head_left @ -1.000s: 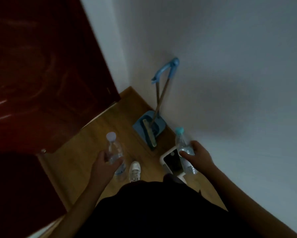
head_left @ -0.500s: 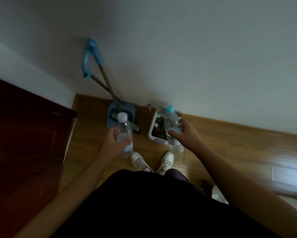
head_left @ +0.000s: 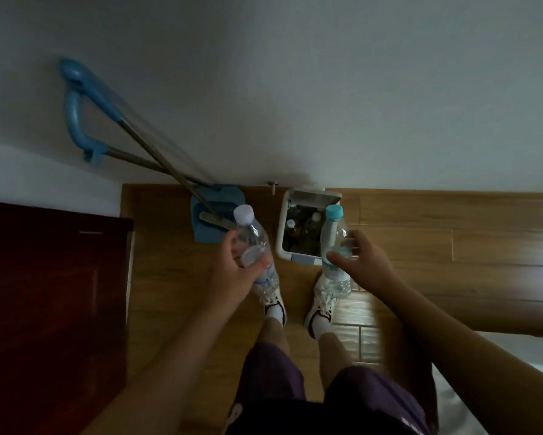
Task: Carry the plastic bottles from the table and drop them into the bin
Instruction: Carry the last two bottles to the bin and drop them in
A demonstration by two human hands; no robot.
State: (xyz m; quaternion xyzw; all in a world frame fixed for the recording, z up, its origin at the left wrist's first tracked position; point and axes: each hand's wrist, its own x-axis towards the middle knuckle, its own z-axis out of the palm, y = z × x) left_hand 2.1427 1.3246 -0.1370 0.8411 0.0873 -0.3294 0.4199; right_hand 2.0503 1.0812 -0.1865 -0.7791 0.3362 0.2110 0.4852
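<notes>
My left hand (head_left: 232, 274) grips a clear plastic bottle with a white cap (head_left: 253, 237), held upright just left of the bin. My right hand (head_left: 362, 266) holds a second clear bottle with a teal cap (head_left: 333, 233), upright over the bin's near right corner. The white rectangular bin (head_left: 281, 233) stands open on the wooden floor against the wall, directly ahead of my feet. Several bottles lie inside it in the dark.
A blue dustpan (head_left: 212, 221) with a long-handled broom (head_left: 85, 98) leans on the wall left of the bin. A dark red door (head_left: 50, 293) fills the left side. My white shoes (head_left: 275, 304) stand close to the bin.
The view has swung so the bin now sits straight ahead and closer. Both hands have stayed on their bottles; the teal-capped one now hangs over the bin's corner.
</notes>
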